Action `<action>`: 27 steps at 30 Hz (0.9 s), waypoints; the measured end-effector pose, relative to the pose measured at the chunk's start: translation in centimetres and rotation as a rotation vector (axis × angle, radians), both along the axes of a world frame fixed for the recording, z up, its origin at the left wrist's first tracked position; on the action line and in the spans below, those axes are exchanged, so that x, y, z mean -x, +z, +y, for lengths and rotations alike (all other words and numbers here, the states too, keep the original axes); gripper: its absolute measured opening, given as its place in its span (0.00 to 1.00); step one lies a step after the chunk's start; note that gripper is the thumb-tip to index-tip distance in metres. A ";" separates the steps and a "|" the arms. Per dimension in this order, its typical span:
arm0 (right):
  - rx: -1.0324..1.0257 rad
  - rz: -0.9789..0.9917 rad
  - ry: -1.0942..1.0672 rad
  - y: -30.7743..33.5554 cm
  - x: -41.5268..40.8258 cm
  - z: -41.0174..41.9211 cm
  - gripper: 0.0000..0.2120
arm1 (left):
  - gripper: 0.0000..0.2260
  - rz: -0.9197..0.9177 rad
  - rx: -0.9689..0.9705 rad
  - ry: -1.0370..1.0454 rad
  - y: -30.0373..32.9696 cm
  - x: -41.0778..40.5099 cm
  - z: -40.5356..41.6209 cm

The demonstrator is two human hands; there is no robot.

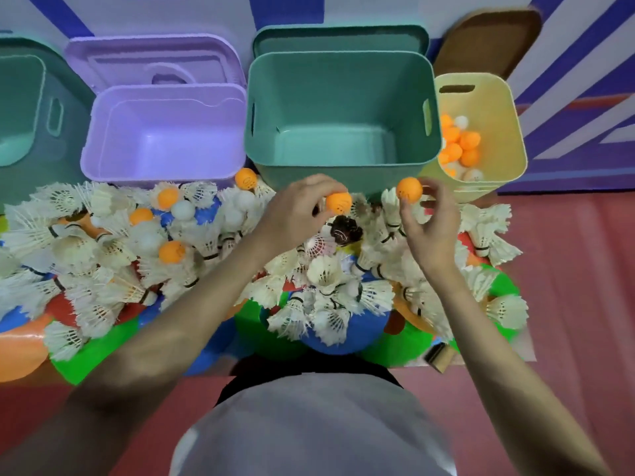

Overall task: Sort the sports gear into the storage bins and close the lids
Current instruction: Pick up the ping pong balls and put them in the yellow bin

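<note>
Sorting now: we hold one orange ball in each hand above the pile, just near of the bins.
Left hand [295, 209]: our fingers [318, 187] curl round an orange ball [338, 202], pinching it from above at the near wall of the teal bin [343, 63].
Right hand [431, 223]: thumb and fingertips pinch a second orange ball [409, 188], lifted clear of the pile and tilted toward the yellow bin [512, 146].
Why held so: we judge both balls are bound for the yellow bin at far right, since it already holds orange and white balls; a light fingertip pinch suits so light and round a thing.
Bins: four in view, namely a teal one at far left cut off by the frame, the purple bin [103, 166], the teal bin in the middle, the yellow bin at right; the purple and middle teal show bare floors.
Lids: three stand behind the bins, all off, coloured purple [154, 60], teal [340, 37] and brown [488, 39].
Loose orange balls on the pile: four we can count, left of our hands.
Shuttlecocks [326, 273]: dozens, too many to count, heaped over coloured discs on the surface.
Remaining: most of the sorting, and every lid.
</note>
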State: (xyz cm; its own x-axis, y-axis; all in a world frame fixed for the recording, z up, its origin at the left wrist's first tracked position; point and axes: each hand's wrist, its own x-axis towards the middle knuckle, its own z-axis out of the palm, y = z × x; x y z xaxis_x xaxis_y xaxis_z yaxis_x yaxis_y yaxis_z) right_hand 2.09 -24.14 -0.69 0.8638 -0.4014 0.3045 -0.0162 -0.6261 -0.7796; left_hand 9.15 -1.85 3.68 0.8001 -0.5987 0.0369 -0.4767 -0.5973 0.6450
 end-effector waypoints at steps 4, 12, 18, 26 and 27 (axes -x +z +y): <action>0.093 -0.021 -0.158 -0.1 -0.2 -6.4 0.15 | 0.16 -0.040 0.075 -0.057 0.5 -2.1 -8.4; 0.155 0.081 -0.202 -0.4 -3.7 -13.3 0.19 | 0.20 -0.209 -0.048 -0.156 0.6 -6.7 -21.2; 0.200 0.116 -0.186 -0.6 -3.7 -12.7 0.18 | 0.21 -0.285 -0.049 -0.138 -0.8 -6.8 -19.8; 0.203 0.168 0.125 -0.8 -1.2 -3.6 0.15 | 0.17 -0.241 -0.005 0.126 -1.6 -3.5 -7.8; 0.219 0.175 0.177 -0.7 -1.1 -2.2 0.15 | 0.16 -0.216 -0.014 0.164 -1.6 -3.0 -6.0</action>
State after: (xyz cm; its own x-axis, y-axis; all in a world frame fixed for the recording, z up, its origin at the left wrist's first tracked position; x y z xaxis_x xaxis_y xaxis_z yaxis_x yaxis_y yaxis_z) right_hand 3.21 -26.36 -1.41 0.9611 -0.1820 0.2078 -0.0141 -0.7836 -0.6211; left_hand 12.19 -7.89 2.09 0.8610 -0.4633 0.2097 -0.4982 -0.6859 0.5304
